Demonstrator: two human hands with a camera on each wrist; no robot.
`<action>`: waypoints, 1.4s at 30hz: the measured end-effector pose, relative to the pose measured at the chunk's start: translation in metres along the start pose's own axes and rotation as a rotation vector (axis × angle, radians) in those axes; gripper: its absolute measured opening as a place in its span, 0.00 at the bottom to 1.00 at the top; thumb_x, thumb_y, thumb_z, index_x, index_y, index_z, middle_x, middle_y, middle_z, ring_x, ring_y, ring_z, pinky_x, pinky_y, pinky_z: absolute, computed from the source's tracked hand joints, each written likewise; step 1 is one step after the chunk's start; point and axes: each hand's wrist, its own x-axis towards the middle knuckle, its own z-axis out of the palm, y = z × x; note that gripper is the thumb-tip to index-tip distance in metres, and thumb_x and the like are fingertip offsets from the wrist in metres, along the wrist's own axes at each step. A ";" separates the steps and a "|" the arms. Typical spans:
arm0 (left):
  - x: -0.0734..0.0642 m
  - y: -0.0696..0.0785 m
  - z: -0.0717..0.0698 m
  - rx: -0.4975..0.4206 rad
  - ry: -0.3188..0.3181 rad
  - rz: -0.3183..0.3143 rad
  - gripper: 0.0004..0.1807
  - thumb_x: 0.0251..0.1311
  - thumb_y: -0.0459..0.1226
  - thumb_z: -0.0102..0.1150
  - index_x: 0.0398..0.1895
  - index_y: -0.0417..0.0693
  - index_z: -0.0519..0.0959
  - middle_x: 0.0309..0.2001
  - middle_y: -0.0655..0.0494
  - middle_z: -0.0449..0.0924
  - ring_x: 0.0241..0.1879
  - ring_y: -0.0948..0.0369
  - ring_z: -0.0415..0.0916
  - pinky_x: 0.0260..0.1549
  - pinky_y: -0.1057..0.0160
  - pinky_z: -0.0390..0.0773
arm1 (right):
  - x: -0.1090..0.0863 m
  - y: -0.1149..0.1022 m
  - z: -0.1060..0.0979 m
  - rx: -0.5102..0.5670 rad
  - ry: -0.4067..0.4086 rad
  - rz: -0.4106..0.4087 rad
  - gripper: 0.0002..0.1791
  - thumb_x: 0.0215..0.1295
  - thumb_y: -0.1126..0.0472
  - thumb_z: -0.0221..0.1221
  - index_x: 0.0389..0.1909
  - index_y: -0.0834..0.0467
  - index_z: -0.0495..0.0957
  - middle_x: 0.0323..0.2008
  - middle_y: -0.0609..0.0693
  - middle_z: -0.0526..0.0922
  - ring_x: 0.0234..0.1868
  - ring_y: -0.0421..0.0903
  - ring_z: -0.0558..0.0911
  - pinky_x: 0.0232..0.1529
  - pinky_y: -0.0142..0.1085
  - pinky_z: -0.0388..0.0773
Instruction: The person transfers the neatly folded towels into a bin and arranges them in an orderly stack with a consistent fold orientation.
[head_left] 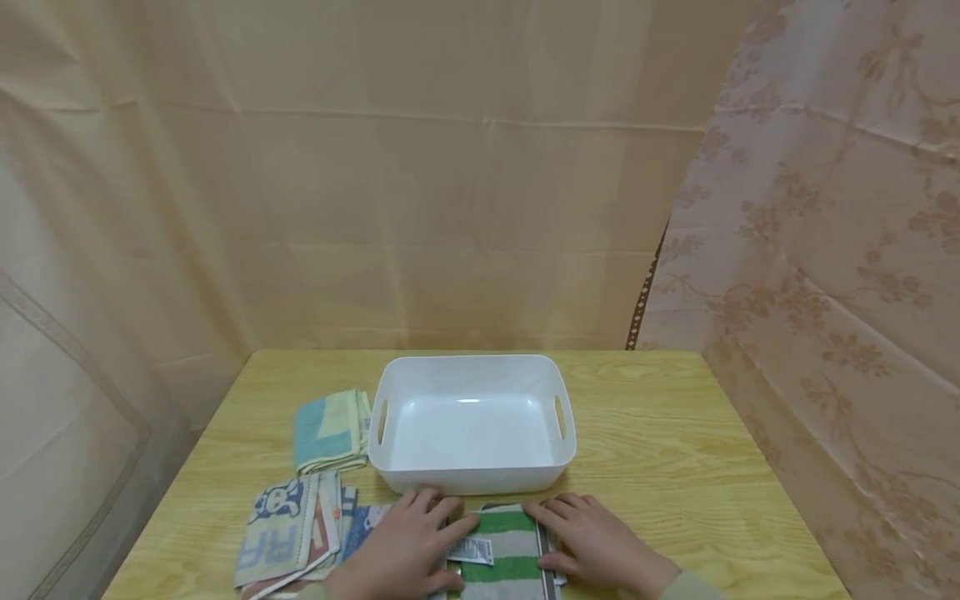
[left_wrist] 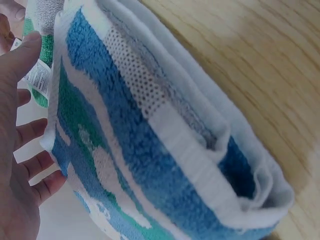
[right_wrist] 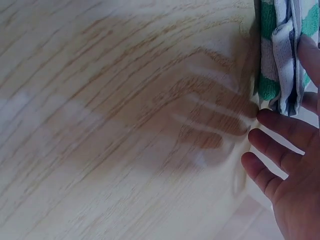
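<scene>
A green-and-grey striped towel point(head_left: 510, 571) lies folded between both hands, with a white printed label point(head_left: 472, 551) on its left part. My left hand point(head_left: 408, 546) rests at its left side, thumb and fingers spread; in the left wrist view the fingertips also touch a blue, green and white towel point(left_wrist: 115, 130). At the striped towel's right edge is my right hand point(head_left: 596, 542). Up close in the right wrist view, its thumb point(right_wrist: 310, 57) lies along the folded layers, while the other fingers point(right_wrist: 265, 172) extend loosely near the table edge.
Beyond the hands stands a white plastic basin point(head_left: 472, 482) with handle holes. To its left lies a folded blue-and-yellow towel point(head_left: 330, 429). Nearer sits a pile of folded towels point(head_left: 281, 529), the top one bearing a cartoon figure. Curtains hang around the wooden table point(head_left: 675, 467).
</scene>
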 end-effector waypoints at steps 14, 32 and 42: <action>0.002 -0.001 0.014 -0.003 -0.095 -0.032 0.42 0.67 0.72 0.37 0.76 0.63 0.66 0.62 0.63 0.76 0.58 0.58 0.70 0.54 0.50 0.73 | 0.004 -0.004 0.003 0.082 0.021 -0.002 0.37 0.68 0.33 0.57 0.72 0.48 0.70 0.62 0.46 0.77 0.61 0.47 0.75 0.53 0.45 0.77; 0.009 0.004 0.006 -0.106 -0.136 -0.051 0.34 0.71 0.66 0.45 0.74 0.64 0.68 0.62 0.64 0.76 0.61 0.57 0.70 0.58 0.45 0.71 | 0.015 -0.016 0.004 0.183 -0.016 0.065 0.27 0.61 0.50 0.71 0.58 0.46 0.73 0.51 0.40 0.73 0.52 0.41 0.71 0.48 0.39 0.66; 0.014 0.011 0.006 -0.119 -0.005 -0.028 0.30 0.71 0.62 0.51 0.71 0.62 0.72 0.56 0.65 0.76 0.54 0.61 0.69 0.53 0.53 0.73 | 0.017 -0.018 0.006 0.224 -0.021 0.042 0.24 0.62 0.56 0.71 0.54 0.46 0.70 0.48 0.38 0.70 0.49 0.37 0.69 0.48 0.35 0.70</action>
